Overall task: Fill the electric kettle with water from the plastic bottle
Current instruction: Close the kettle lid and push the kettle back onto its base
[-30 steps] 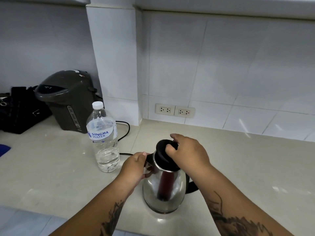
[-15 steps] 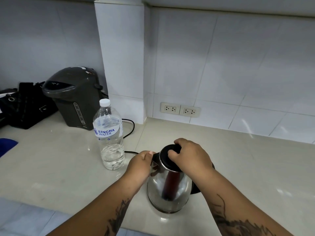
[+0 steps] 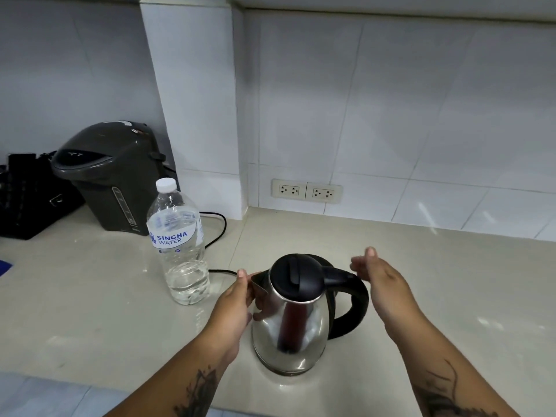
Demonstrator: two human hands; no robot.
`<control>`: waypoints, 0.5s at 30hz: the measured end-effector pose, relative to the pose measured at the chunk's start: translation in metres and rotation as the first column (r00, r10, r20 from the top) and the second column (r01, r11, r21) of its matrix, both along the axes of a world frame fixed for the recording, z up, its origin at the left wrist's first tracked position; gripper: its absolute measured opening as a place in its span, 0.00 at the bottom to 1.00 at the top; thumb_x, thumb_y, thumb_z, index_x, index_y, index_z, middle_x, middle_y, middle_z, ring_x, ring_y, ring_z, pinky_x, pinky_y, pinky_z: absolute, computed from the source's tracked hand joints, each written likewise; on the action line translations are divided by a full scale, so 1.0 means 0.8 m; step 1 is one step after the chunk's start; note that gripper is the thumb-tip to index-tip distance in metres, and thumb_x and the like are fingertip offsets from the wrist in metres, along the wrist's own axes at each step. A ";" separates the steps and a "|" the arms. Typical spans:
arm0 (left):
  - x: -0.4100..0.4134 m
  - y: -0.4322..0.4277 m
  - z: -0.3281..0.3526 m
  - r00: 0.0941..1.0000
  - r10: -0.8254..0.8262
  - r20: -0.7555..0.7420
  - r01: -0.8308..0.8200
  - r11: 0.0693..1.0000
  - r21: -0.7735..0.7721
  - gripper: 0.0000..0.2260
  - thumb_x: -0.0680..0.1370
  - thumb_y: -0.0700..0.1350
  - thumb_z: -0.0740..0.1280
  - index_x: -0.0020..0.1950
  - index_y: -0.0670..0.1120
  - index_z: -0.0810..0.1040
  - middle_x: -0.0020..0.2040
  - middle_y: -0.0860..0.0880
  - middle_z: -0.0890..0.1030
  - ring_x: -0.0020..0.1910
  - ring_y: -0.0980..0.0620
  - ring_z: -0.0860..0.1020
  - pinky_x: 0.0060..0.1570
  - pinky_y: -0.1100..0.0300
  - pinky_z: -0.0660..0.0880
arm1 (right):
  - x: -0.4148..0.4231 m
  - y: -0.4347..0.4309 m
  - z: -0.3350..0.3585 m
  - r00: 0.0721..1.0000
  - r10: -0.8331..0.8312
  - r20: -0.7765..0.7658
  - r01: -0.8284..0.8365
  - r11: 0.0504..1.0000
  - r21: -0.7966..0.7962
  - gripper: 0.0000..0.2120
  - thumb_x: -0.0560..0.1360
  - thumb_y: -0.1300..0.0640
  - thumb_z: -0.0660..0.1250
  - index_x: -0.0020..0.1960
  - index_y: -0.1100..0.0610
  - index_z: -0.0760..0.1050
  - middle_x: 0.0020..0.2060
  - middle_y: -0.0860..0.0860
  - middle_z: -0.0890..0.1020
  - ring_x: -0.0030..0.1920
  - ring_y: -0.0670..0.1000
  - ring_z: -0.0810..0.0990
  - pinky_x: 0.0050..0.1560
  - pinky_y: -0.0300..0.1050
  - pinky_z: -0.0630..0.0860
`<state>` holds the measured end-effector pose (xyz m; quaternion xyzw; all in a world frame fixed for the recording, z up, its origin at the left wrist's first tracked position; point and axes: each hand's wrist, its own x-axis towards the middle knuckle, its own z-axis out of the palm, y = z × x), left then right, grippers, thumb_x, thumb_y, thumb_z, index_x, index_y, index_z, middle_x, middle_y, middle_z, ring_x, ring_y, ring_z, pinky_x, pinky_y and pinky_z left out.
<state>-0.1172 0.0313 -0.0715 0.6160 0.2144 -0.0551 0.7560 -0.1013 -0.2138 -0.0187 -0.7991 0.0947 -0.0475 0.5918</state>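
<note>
Right hand (image 3: 382, 284) lifted off the lid (image 3: 296, 278), fingers loose, empty. Left hand (image 3: 234, 305) lay flat against the kettle (image 3: 288, 329) on the counter (image 3: 90, 296). Lid looked shut (pouring likely still ahead); capped bottle (image 3: 180, 242) stood just left.

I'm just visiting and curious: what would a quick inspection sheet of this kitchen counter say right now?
Surface: pale counter, glossy.
Job's things: steel kettle, lid shut; water bottle, capped, partly full, left of it.
Clutter: dark hot-water pot, black bag.
Hands: left hand touches kettle by the spout; right hand open beside the handle.
Cables: black cord behind the bottle.
Surroundings: tiled wall, two sockets.
</note>
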 end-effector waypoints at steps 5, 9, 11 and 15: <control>0.001 -0.012 -0.023 0.993 0.008 -0.122 -0.005 1.000 0.024 0.16 0.85 0.50 0.52 0.58 0.50 0.80 0.59 0.47 0.82 0.62 0.45 0.78 0.69 0.47 0.70 | -0.018 -0.011 -0.062 0.991 0.026 -0.129 0.001 0.979 0.205 0.23 0.79 0.36 0.50 0.50 0.42 0.82 0.49 0.41 0.85 0.57 0.41 0.78 0.65 0.50 0.70; 0.002 -0.025 -0.044 0.975 0.056 -0.216 -0.055 0.998 0.010 0.16 0.83 0.56 0.54 0.64 0.54 0.76 0.58 0.50 0.80 0.59 0.51 0.74 0.64 0.55 0.69 | -0.018 -0.010 -0.088 0.983 0.007 -0.182 0.049 0.952 0.301 0.22 0.79 0.37 0.51 0.57 0.47 0.79 0.56 0.47 0.84 0.63 0.48 0.77 0.71 0.54 0.65; 0.004 -0.032 -0.047 0.956 0.119 -0.266 -0.123 0.992 0.002 0.14 0.81 0.61 0.56 0.56 0.55 0.75 0.46 0.49 0.79 0.54 0.51 0.74 0.57 0.57 0.67 | -0.017 -0.007 -0.090 0.977 -0.011 -0.212 0.078 0.947 0.312 0.22 0.79 0.36 0.52 0.51 0.46 0.81 0.48 0.44 0.87 0.60 0.48 0.79 0.69 0.52 0.67; 0.003 -0.038 -0.053 0.957 0.150 -0.250 -0.158 0.987 -0.009 0.20 0.79 0.62 0.59 0.55 0.50 0.81 0.47 0.49 0.84 0.51 0.51 0.78 0.55 0.56 0.71 | -0.013 -0.001 -0.096 0.974 -0.081 -0.214 0.143 0.946 0.291 0.26 0.77 0.34 0.52 0.48 0.49 0.82 0.35 0.38 0.86 0.46 0.42 0.81 0.48 0.40 0.70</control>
